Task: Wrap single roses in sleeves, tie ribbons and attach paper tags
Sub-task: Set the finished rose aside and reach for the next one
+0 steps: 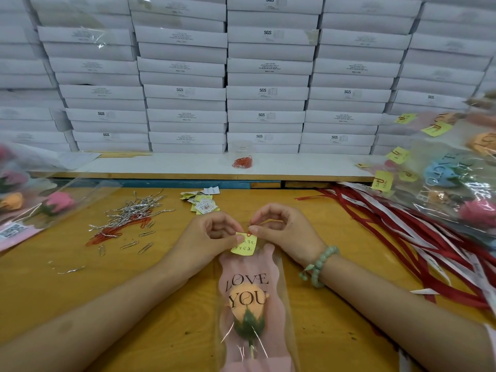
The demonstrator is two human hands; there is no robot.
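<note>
Hands, left hand (212,232) and right hand (279,226), curl, pinching yellow tag (244,247).

The sleeve (252,299) is glossy clear plastic over matt pink; the yellow tag (243,247) is matt paper; the desk (166,331) is smooth yellowish wood; the ribbons (418,237) are satiny; paper clips (134,244) are shiny metal.

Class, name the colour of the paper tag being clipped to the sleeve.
Yellow tag, clearest in the head view.
</note>
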